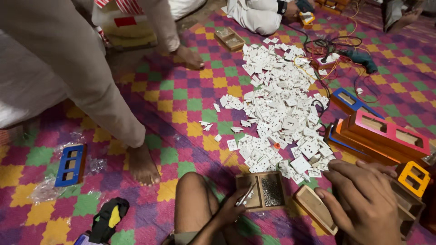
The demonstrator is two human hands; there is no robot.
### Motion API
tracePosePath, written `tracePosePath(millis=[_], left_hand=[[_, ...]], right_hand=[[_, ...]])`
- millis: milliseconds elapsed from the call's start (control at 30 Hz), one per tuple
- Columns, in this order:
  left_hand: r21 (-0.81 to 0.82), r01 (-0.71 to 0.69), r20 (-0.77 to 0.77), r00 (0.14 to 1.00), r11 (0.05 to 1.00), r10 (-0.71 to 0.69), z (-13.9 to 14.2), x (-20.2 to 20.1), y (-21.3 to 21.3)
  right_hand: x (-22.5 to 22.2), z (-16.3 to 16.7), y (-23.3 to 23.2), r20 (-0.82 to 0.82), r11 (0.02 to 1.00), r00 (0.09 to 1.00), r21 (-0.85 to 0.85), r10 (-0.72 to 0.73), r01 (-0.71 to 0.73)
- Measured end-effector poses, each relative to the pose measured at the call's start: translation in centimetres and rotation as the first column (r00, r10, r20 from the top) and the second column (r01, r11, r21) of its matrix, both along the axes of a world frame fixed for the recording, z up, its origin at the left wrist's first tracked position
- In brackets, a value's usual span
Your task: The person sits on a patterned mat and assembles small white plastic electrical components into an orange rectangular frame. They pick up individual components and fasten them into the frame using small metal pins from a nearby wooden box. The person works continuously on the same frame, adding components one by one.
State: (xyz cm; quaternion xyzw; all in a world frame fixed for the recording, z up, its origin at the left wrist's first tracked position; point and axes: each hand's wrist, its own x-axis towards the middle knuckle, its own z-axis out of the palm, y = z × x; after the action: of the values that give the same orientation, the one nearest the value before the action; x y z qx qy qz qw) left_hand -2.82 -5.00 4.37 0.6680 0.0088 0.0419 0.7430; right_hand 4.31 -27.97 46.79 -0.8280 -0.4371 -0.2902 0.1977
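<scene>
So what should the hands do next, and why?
Probably bring the left hand and its thin tool across to the wooden box that the right hand grips. The tool sits by the tray of small dark bits.

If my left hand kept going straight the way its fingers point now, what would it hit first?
The left hand points up and right, holding a thin tool over the small wooden tray. Straight on, it would probably meet the tray's compartment of small dark screws first; the height above the tray is unclear.
</scene>
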Motion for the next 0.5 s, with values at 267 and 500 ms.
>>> tracePosePath(millis=[267,500], left_hand=[[-0.025,-0.039,-0.072,0.997,0.999,0.037,-0.2,-0.2,-0.3],[0.029,-0.303,0.114,0.948,0.953,0.298,6.8,-0.7,9.9]], right_hand=[[1.0,-2.3,-0.9,-0.004,0.999,1.000,-0.033,0.000,0.000],[6.7,-6.9,-1.0,0.115,0.996,0.990,-0.021,-0.082,0.085]])
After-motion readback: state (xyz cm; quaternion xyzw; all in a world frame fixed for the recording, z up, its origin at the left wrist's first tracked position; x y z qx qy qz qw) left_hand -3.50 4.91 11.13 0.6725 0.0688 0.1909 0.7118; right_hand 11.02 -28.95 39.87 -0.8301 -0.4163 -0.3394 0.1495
